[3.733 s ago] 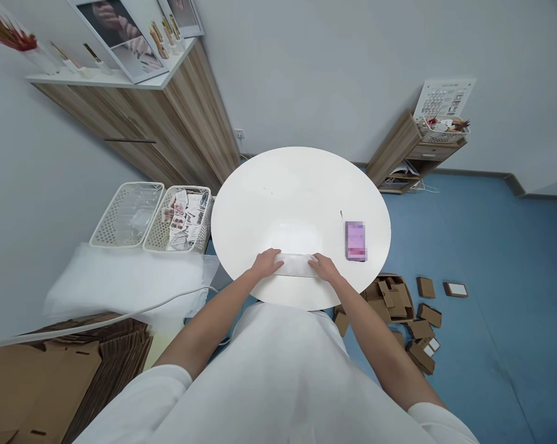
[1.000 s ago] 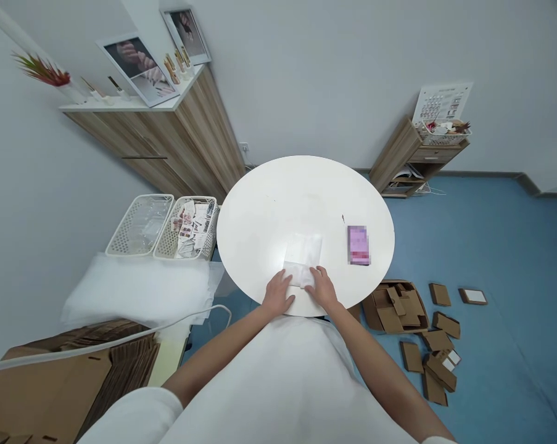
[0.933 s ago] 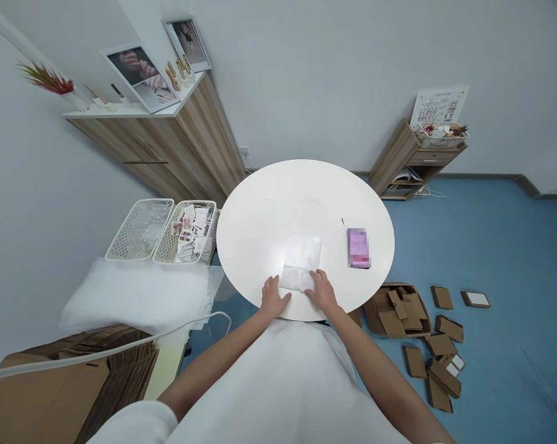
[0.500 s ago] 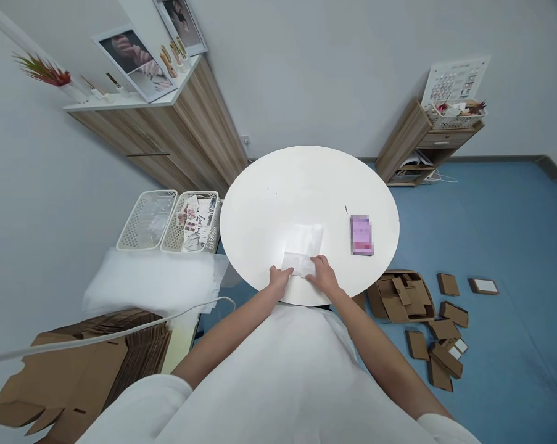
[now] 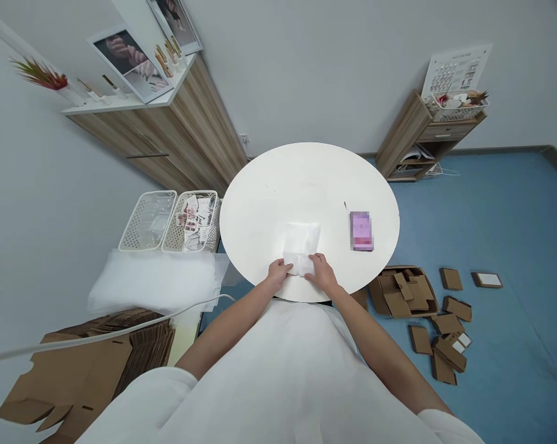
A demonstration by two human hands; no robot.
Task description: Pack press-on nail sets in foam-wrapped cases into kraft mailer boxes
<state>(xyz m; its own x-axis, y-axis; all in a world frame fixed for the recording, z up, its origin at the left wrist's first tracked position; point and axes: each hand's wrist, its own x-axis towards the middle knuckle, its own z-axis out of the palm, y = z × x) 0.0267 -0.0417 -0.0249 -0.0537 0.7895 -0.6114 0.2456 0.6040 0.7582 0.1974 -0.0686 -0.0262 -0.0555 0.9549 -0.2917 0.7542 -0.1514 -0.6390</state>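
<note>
A folded white sheet of thin foam wrap (image 5: 300, 242) lies on the round white table (image 5: 306, 179), near its front edge. My left hand (image 5: 278, 272) grips the near left corner of the sheet with curled fingers. My right hand (image 5: 321, 273) pinches the near right corner. The near end of the sheet is bunched up between the two hands. A pink phone (image 5: 361, 230) lies flat on the table to the right of the sheet, clear of both hands.
Two white mesh baskets (image 5: 169, 220) stand left of the table, one holding small printed cards. A stack of white foam sheets (image 5: 153, 283) lies below them. Flat cardboard blanks (image 5: 79, 370) are piled at the lower left. Small brown boxes (image 5: 417, 302) litter the blue floor on the right.
The long strip held between both hands 3.7 s ago is now a narrower folded sheet. Over the last second both hands have closed on its near end and lifted it slightly.
</note>
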